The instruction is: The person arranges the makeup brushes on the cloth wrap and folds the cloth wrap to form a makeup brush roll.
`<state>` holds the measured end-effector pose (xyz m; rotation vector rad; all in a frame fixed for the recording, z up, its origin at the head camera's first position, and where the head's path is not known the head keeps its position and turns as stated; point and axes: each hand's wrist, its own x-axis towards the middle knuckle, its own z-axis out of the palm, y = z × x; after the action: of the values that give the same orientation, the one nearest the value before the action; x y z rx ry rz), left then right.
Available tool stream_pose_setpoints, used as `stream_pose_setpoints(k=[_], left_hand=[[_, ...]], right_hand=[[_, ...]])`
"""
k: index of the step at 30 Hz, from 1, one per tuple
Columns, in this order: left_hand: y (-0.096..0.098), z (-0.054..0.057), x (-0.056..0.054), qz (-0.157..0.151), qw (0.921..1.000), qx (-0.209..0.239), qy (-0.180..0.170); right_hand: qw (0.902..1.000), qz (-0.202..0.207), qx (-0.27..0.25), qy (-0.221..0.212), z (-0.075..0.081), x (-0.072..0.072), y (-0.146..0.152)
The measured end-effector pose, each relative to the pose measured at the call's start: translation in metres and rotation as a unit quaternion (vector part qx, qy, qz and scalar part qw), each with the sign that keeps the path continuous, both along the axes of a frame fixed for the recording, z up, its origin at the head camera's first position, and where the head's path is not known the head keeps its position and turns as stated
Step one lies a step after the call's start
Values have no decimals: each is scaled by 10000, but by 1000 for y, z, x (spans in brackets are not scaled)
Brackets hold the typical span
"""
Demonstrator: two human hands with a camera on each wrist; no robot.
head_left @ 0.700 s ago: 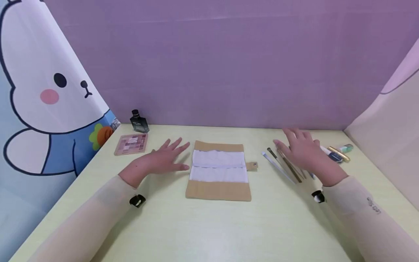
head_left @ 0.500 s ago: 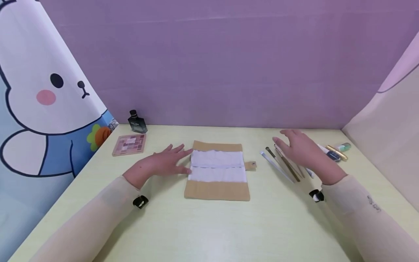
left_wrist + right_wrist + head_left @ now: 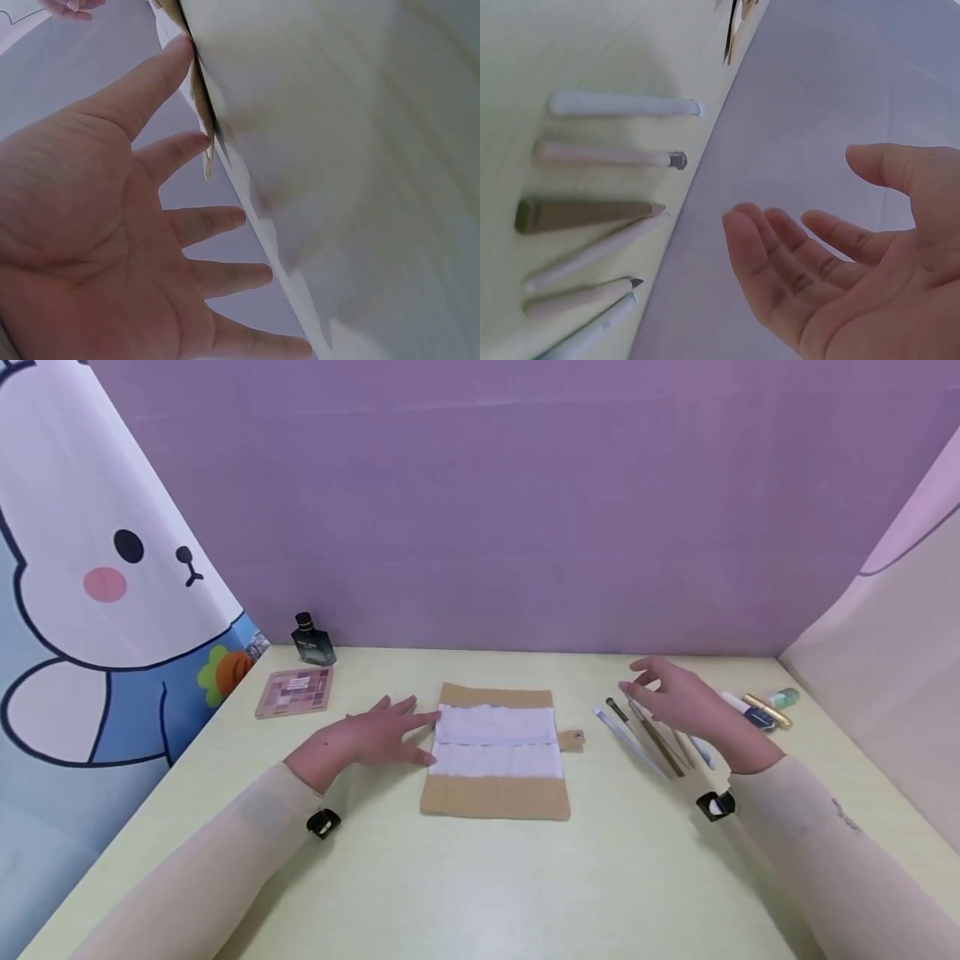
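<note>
A tan and white fabric roll case (image 3: 495, 797) lies unfolded on the table, its snap tab (image 3: 572, 740) pointing right. My left hand (image 3: 375, 735) is at its left edge, fingers spread and straight. In the left wrist view, the thumb and index fingertip touch the edge of the case. My right hand (image 3: 686, 702) hovers over a fan of several slim makeup brushes, its fingers loosely bent and holding nothing. Among them are a white stick (image 3: 622, 105), a pale brush with a dark tip (image 3: 607, 155) and a thicker brown one (image 3: 585, 215).
A dark bottle (image 3: 313, 643) and a pink checkered palette (image 3: 295, 692) sit at the back left. On the far right lie a gold tube (image 3: 768, 711), a dark blue item (image 3: 759, 718) and a green-capped tube (image 3: 784, 697). A purple cloth (image 3: 480, 510) hangs behind the table.
My left hand has shifted right until its fingers meet the case's edge. The right hand has moved slightly left over the brushes, its fingers bending more. The view has shifted slightly.
</note>
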<state>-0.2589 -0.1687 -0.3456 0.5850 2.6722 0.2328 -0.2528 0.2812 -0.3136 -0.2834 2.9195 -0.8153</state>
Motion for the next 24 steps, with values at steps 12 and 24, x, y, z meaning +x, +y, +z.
stream_pose_setpoints(k=[12,24], left_hand=[[-1,-1,-2,-43,9999,28,-165],[1,-1,-3,-44,9996,5,-291]], right_hand=[[9972,302,-172,-657,-15,-7,-3],[9943,622,46,-868,-22,-5,-7]])
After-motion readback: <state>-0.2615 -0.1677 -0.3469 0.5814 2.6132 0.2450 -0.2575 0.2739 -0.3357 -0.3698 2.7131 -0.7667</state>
